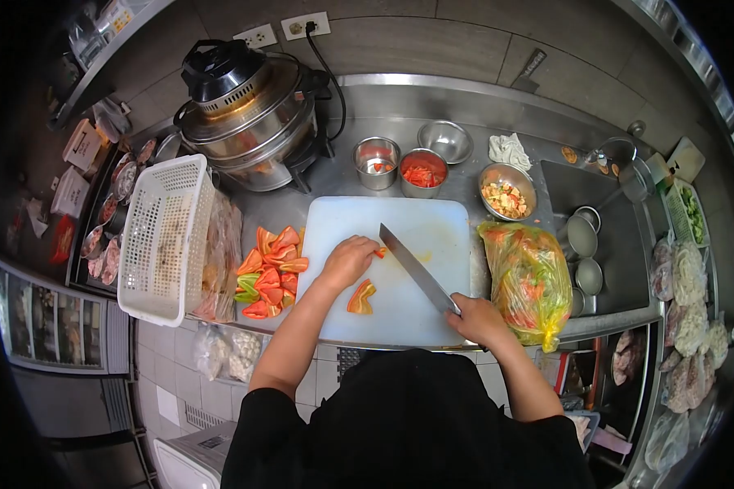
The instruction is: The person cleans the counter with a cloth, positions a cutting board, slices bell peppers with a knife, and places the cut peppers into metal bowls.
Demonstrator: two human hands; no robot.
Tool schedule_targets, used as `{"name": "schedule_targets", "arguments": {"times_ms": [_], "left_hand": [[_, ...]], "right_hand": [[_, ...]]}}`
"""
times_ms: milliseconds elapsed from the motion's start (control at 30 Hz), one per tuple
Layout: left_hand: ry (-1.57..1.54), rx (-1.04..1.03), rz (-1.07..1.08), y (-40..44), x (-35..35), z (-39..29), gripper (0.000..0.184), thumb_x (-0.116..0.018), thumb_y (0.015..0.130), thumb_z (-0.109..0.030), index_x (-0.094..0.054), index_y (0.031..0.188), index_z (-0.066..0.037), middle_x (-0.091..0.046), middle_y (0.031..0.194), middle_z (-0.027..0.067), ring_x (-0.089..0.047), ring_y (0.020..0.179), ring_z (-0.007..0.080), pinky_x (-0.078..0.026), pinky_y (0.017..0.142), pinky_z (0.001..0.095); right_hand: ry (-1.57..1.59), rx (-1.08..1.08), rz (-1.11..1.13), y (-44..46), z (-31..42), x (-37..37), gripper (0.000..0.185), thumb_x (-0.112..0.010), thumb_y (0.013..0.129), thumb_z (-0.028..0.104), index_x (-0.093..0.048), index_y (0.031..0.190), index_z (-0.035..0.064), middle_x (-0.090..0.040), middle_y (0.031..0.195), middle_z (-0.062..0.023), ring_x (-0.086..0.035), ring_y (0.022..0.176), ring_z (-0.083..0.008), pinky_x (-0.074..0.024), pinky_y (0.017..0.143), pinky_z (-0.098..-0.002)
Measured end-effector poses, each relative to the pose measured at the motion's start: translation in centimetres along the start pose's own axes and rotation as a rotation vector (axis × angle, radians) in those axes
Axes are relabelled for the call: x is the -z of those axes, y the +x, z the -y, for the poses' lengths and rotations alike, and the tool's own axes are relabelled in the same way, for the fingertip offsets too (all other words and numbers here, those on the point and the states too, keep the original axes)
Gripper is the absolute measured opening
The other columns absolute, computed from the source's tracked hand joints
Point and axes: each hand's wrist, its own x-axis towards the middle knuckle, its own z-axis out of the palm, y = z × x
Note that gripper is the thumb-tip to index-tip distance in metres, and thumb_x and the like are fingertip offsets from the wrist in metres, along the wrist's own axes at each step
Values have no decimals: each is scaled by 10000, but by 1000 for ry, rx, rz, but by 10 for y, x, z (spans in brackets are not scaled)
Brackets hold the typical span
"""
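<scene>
My right hand (478, 319) is wrapped round the handle of a large kitchen knife (414, 267), its blade slanting up and left across the white cutting board (432, 213). On the board's left half, my left hand (351, 261) is closed with its fingertips on a small orange-red bell pepper piece (380, 253), close to the blade. Nearer to me lies another bell pepper piece (361, 297), skin side down, its pale inside showing. Beside the board on the left is a pile of cut red and green bell pepper pieces (277, 265).
Behind the board stand a bowl of red pieces (423, 173), a steel pot (376, 163) and an empty-looking bowl (446, 143). Right are a bowl of scraps (507, 194), a yellow bag (530, 281) and a sink (559, 183). Left are a white basket (159, 240) and a steel cooker (253, 130).
</scene>
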Motion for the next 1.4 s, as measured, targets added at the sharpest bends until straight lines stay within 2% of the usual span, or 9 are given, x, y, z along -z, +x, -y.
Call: {"name": "schedule_targets", "arguments": {"times_ms": [467,867,1000,1067,1100,1167,1200,1267,1400], "left_hand": [[-75,-41,-69,-2,-2,2,88,-691,892,-94,-697,972,-58,-717,935,100,-660,885,324,-532,829,421],[-92,-35,-54,6,-7,7,96,-695,891,-85,-706,983,-59,-729,984,103,-677,952,317,-544,853,406],[-111,-8,-45,1,-4,7,95,-693,891,-82,-702,980,-52,-728,994,106,-678,961,317,-546,852,405],[-114,-14,-39,1,-2,4,99,-692,883,-66,-700,979,-47,-726,989,110,-673,974,329,-542,870,412],[-114,-15,-42,0,-2,5,99,-692,883,-66,-700,979,-47,-726,989,110,-673,974,329,-542,870,412],[-71,-3,45,-5,-1,11,163,-702,856,-56,-692,1019,-47,-722,1023,123,-665,1004,342,-535,899,421],[-68,-5,43,-8,0,10,163,-702,856,-56,-692,1019,-47,-722,1023,123,-665,1004,342,-535,899,421],[-96,93,67,-14,5,11,258,-707,828,-50,-684,1085,-53,-696,1141,123,-643,1080,340,-520,940,430],[-106,73,-13,-5,15,-13,339,-713,806,-59,-680,1143,-74,-650,1254,118,-617,1155,330,-509,969,431]], "right_hand": [[-115,12,114,10,13,25,386,-591,947,333,-643,1230,76,-735,1005,-221,-690,1018,-418,-516,938,-515],[-105,35,158,20,9,26,362,-587,949,288,-614,1201,29,-721,1010,-248,-684,1007,-433,-524,908,-531],[-81,43,153,38,0,1,356,-581,951,285,-612,1197,29,-713,1023,-265,-673,1016,-444,-514,914,-541],[-63,134,28,50,-8,-20,344,-559,959,281,-616,1184,28,-720,932,-252,-703,871,-426,-543,831,-521],[-65,135,26,52,-2,-13,344,-559,959,281,-616,1184,28,-720,932,-252,-703,871,-426,-543,831,-521],[174,-32,215,57,13,8,335,-554,965,287,-617,1157,20,-707,788,-206,-695,656,-354,-554,692,-471],[174,-30,212,55,11,8,335,-554,965,287,-617,1157,20,-707,788,-206,-695,656,-354,-554,692,-471],[331,-41,149,49,6,8,341,-564,972,293,-617,1167,19,-666,671,-147,-643,513,-260,-527,584,-410],[476,-98,58,12,2,16,346,-592,972,290,-624,1184,18,-652,655,-129,-643,516,-225,-519,573,-384]]}}
